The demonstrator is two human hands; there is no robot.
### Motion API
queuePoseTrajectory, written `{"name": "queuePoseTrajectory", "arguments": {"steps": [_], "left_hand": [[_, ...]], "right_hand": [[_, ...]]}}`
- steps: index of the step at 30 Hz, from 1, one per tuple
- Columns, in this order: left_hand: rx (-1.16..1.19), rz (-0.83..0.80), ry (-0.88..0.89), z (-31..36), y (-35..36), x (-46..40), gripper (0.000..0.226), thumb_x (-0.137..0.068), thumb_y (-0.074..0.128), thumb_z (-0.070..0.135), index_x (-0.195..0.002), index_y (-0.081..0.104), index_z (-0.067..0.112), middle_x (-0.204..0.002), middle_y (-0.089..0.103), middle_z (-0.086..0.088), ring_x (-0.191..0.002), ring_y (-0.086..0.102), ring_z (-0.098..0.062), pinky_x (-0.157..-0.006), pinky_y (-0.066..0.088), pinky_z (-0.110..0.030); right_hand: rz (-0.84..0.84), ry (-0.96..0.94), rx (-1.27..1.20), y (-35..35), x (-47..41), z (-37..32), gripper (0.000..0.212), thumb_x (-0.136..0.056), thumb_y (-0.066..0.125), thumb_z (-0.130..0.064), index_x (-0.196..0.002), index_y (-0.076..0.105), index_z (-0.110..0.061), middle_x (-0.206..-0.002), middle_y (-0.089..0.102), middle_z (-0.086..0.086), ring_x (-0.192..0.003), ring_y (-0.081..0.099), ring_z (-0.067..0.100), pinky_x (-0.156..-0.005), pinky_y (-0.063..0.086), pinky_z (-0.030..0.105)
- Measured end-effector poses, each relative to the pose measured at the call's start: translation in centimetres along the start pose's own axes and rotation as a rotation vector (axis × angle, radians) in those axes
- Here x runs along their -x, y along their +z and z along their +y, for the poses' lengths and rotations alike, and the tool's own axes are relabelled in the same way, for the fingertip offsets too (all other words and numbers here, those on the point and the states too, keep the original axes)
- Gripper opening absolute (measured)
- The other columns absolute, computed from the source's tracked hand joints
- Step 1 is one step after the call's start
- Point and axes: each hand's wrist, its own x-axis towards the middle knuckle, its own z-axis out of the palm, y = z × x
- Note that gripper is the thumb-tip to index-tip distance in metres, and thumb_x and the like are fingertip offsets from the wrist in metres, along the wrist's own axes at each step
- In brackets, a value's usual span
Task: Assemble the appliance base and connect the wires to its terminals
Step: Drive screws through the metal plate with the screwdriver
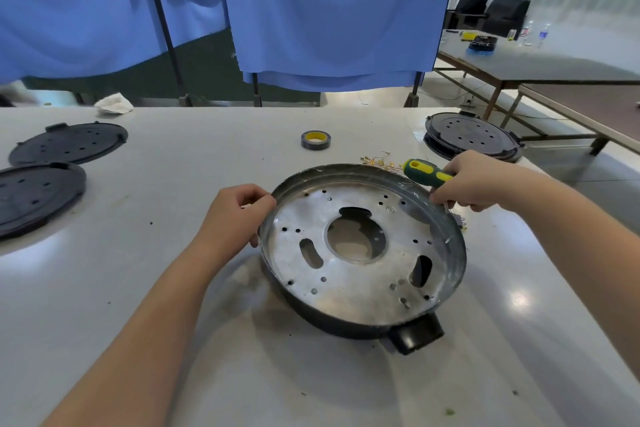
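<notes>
The appliance base (360, 250), a round metal pan w/ a perforated inner plate and a black plastic socket housing (417, 334) on its near edge, sits on the worktop (173, 288) centre-right, directly in front of the person. It looks tipped, far rim higher than near, tho the wide-angle lens may exaggerate that.

Left hand (235, 215): grip clamped on the base's left rim, thumb on top, fingers curled round the edge. Right hand (474, 180): grip clamped on the green/yellow screwdriver (427, 172), fingertips also touching the far-right rim.

Handling, as a judgement: thin sheet metal, so stiff but fairly light; round and smooth, likely to slide or spin on the glossy worktop unless steadied. Rim edge prob. sharp, so best held w/ a flat pinch over the rim as the left hand does, or by the socket housing, which gives a blunt, solid hold. Fine wires (377, 160) lie just behind the far rim: soft, easily bent or snagged, so best taken near their terminals.

Also on the worktop: a tape roll (315, 140) and black covers at left (69, 142) and right (472, 137).
</notes>
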Motion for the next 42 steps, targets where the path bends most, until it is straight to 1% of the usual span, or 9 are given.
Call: {"name": "queuePoseTrajectory", "arguments": {"steps": [4, 6, 8, 10, 17, 21, 31, 39, 42], "left_hand": [[0.022, -0.014, -0.022, 0.4, -0.3, 0.1, 0.019, -0.087, 0.059, 0.011, -0.069, 0.067, 0.007, -0.052, 0.058, -0.001, -0.043, 0.051, -0.015, -0.042, 0.044, -0.025], [0.037, -0.04, -0.034, 0.7, -0.5, 0.2, 0.02, -0.088, 0.062, 0.013, -0.071, 0.065, 0.003, -0.048, 0.055, -0.002, -0.04, 0.05, -0.014, -0.041, 0.044, -0.027], [0.051, -0.076, -0.043, 1.1, -0.5, 0.3, 0.013, -0.089, 0.062, 0.012, -0.078, 0.066, 0.006, -0.045, 0.056, -0.002, -0.035, 0.049, -0.012, -0.039, 0.044, -0.024], [0.048, -0.114, -0.043, 1.5, -0.6, 0.6, 0.007, -0.089, 0.06, 0.011, -0.089, 0.066, 0.013, -0.044, 0.058, -0.004, -0.033, 0.05, -0.012, -0.038, 0.044, -0.022], [0.028, -0.277, -0.09, 1.6, -1.0, 0.8, 0.024, -0.093, 0.052, 0.014, -0.114, 0.059, 0.02, -0.044, 0.059, -0.008, -0.036, 0.052, -0.019, -0.041, 0.045, -0.026], [0.012, -0.346, -0.107, 1.5, -1.1, 0.7, 0.038, -0.092, 0.045, 0.008, -0.124, 0.053, 0.026, -0.043, 0.058, -0.008, -0.035, 0.053, -0.019, -0.044, 0.046, -0.028], [-0.048, -0.257, -0.105, 0.9, -0.7, 0.4, 0.033, -0.09, 0.051, 0.011, -0.119, 0.061, 0.021, -0.039, 0.054, -0.003, -0.033, 0.046, -0.015, -0.041, 0.044, -0.024], [-0.053, -0.222, -0.098, 0.6, -0.6, 0.4, 0.034, -0.087, 0.049, 0.004, -0.116, 0.059, 0.019, -0.037, 0.048, 0.002, -0.032, 0.043, -0.009, -0.039, 0.039, -0.025], [-0.048, -0.22, -0.091, 0.7, -0.6, 0.4, 0.036, -0.087, 0.048, 0.004, -0.118, 0.057, 0.02, -0.037, 0.048, 0.001, -0.032, 0.044, -0.009, -0.04, 0.04, -0.026]], "right_hand": [[0.002, 0.001, 0.017, -0.2, -0.6, -0.4, 0.017, -0.082, 0.069, -0.013, -0.094, 0.061, -0.006, -0.071, 0.058, 0.011, -0.059, 0.047, 0.02, -0.046, 0.04, 0.022], [0.01, -0.001, 0.027, -0.3, -0.8, -0.7, 0.019, -0.082, 0.069, -0.013, -0.097, 0.06, -0.005, -0.07, 0.056, 0.011, -0.059, 0.046, 0.019, -0.045, 0.04, 0.022], [0.02, -0.007, 0.043, -0.5, -1.1, -1.0, 0.021, -0.083, 0.069, -0.014, -0.1, 0.059, -0.006, -0.07, 0.055, 0.01, -0.058, 0.047, 0.018, -0.045, 0.04, 0.022], [0.031, -0.015, 0.052, -0.6, -1.5, -1.4, 0.023, -0.084, 0.069, -0.015, -0.103, 0.059, -0.005, -0.07, 0.054, 0.011, -0.058, 0.046, 0.019, -0.045, 0.039, 0.023], [0.043, -0.041, 0.068, -0.3, -2.8, -3.4, 0.022, -0.082, 0.068, -0.011, -0.1, 0.061, -0.001, -0.066, 0.051, 0.011, -0.056, 0.044, 0.021, -0.047, 0.038, 0.022], [0.044, -0.065, 0.071, -0.2, -3.5, -4.5, 0.023, -0.08, 0.069, -0.011, -0.1, 0.061, -0.001, -0.067, 0.052, 0.011, -0.058, 0.045, 0.021, -0.048, 0.04, 0.023], [0.047, -0.123, 0.046, 1.0, -4.4, -4.6, 0.026, -0.083, 0.068, -0.015, -0.105, 0.059, -0.005, -0.077, 0.057, 0.012, -0.065, 0.05, 0.021, -0.053, 0.044, 0.026], [0.078, -0.175, 0.034, 1.4, -4.6, -4.6, 0.024, -0.083, 0.069, -0.018, -0.102, 0.06, -0.007, -0.077, 0.058, 0.011, -0.063, 0.052, 0.02, -0.05, 0.044, 0.025], [0.093, -0.181, 0.035, 1.5, -4.8, -4.7, 0.025, -0.083, 0.069, -0.02, -0.102, 0.062, -0.006, -0.075, 0.058, 0.011, -0.062, 0.053, 0.021, -0.05, 0.045, 0.025]]}}
